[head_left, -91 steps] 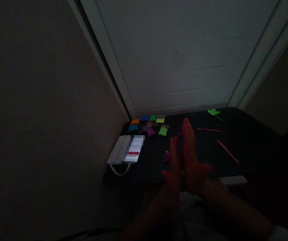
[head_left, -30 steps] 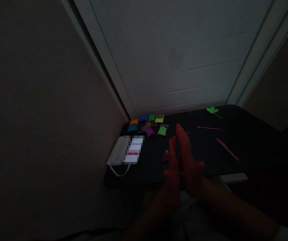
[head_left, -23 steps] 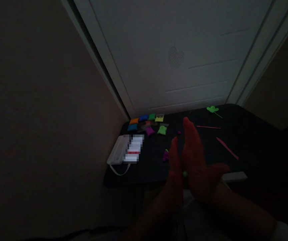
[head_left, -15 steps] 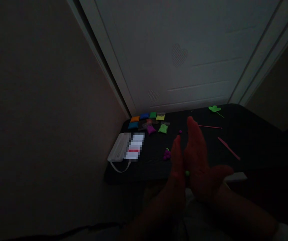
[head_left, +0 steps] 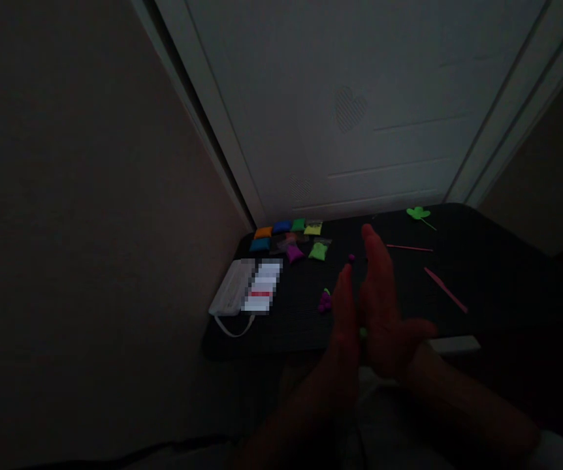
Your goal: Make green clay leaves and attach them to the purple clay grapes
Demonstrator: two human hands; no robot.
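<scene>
A small green ball of modelling clay (head_left: 362, 333) is pressed between my palms, mostly hidden by them. My left hand (head_left: 344, 326) is on edge with its fingers straight and together, its palm against the clay. Facing it, my right hand (head_left: 383, 307) has straight fingers and its thumb sticking out to the right; together the two hands hold the clay. Just left of my left hand lies a grape-like cluster of purple clay balls (head_left: 324, 302) with a green stem. Beyond my fingertips is a single purple clay ball (head_left: 351, 258).
Several coloured clay packets (head_left: 281, 226) lie at the dark table's (head_left: 301, 333) back left. A white power bank (head_left: 232, 287) is cabled to a blurred-screen phone (head_left: 262, 287). To the right are a thin pink stick (head_left: 409, 247), a pink modelling tool (head_left: 445, 290) and a green clover shape (head_left: 418, 213).
My right hand has shifted slightly left and up against my left palm, and its thumb has come inward. Less of the green ball shows.
</scene>
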